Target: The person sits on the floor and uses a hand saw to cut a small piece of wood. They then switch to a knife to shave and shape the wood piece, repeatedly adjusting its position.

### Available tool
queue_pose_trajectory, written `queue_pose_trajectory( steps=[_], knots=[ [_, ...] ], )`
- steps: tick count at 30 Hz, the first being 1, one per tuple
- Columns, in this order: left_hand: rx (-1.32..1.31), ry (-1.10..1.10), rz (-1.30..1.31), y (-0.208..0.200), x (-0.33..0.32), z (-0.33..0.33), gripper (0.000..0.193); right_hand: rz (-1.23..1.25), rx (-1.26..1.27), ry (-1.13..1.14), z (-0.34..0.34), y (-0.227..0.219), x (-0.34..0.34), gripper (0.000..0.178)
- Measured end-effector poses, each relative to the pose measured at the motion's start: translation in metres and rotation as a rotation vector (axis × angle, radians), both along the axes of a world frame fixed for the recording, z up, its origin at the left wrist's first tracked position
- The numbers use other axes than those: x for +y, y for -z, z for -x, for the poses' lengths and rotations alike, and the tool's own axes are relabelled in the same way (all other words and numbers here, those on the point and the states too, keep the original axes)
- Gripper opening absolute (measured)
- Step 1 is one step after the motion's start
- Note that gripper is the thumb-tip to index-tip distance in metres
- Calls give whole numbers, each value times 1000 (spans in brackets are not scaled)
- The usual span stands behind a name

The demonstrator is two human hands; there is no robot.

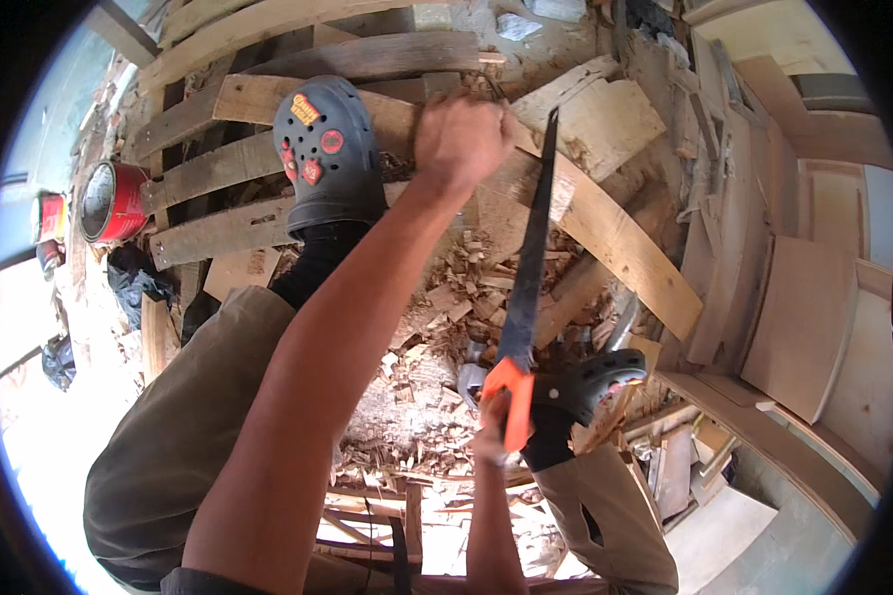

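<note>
A long wooden plank [630,248] runs from upper left to lower right over a stack of slats. My left hand [463,139] is closed over the plank near its middle, with the fingertips hidden on the far side. In my right hand [490,428] is the orange handle of a hand saw [529,288]. Its dark blade points away from me and crosses the plank just right of my left hand. Whether the teeth touch the wood I cannot tell. My left foot, in a dark clog [332,149] with coloured charms, presses on the plank's left part.
Several pallet slats [218,174] lie under and beyond the plank. Wood chips [456,307] and offcuts cover the floor. A red can [114,203] stands at the left. Boards [804,327] lean at the right, near my other clog [595,385].
</note>
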State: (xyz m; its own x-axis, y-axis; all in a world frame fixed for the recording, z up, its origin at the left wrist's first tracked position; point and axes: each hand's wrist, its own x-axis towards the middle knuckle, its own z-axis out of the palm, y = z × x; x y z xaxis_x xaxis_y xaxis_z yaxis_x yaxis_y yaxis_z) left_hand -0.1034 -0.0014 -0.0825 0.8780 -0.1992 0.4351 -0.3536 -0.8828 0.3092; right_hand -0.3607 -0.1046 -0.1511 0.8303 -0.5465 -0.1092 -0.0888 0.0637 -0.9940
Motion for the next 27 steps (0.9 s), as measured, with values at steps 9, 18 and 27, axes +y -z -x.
queue_pose_trajectory(
  steps=[9,18,27],
  knots=[
    [307,-2,53,-23,-7,9,33,13,115,40,94,1,1,18],
    [306,-14,52,-15,3,25,30,-191,69,-10,-7,-12,-7,21],
    [325,-14,17,-25,-4,21,27,-111,94,41,-10,-50,-2,26]
  ],
)
